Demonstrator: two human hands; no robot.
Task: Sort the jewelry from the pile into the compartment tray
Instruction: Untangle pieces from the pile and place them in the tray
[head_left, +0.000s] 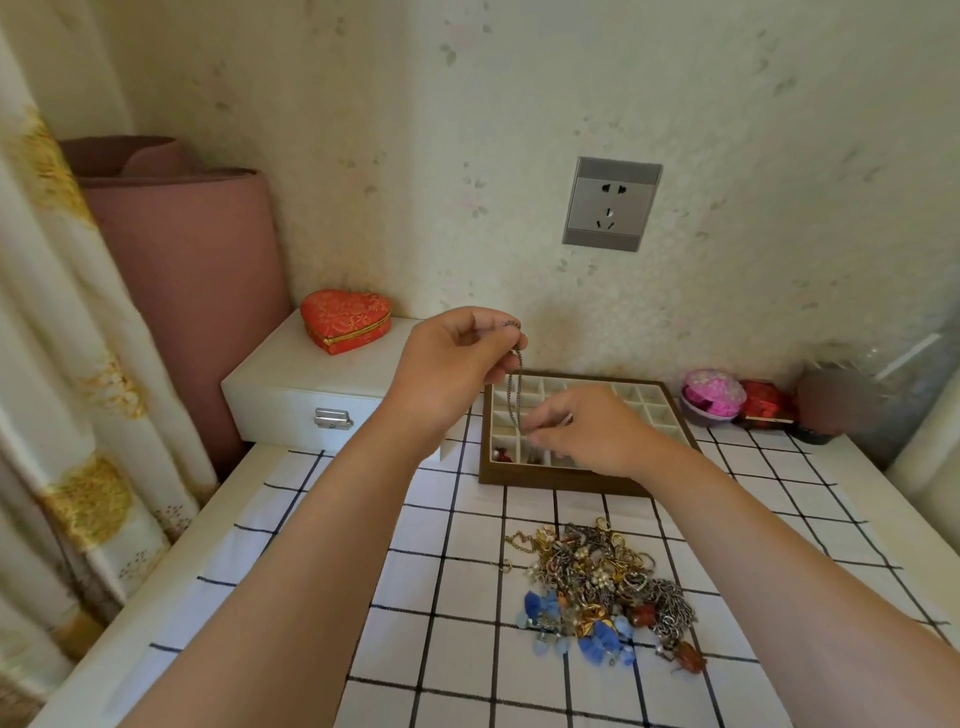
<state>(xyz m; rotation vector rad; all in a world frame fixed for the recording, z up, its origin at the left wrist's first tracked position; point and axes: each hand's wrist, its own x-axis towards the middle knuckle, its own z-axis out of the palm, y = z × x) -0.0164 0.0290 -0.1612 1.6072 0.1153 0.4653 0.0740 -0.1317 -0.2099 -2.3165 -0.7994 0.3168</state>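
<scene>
Hands in view: two, the left hand (457, 364) and the right hand (587, 428). Chains held up: one chain (514, 395). Benches: one bench (171, 545). Trays: one compartment tray (561, 483), contents visible in two cells. Piles: one pile (602, 582), pieces too tangled to count. Boxes: one white case (291, 384), one heart-shaped box (345, 319), one round pink box (711, 392), one red box (766, 400). Wall fittings: one wall socket (612, 203). Rolls: one rolled mat (197, 270).
</scene>
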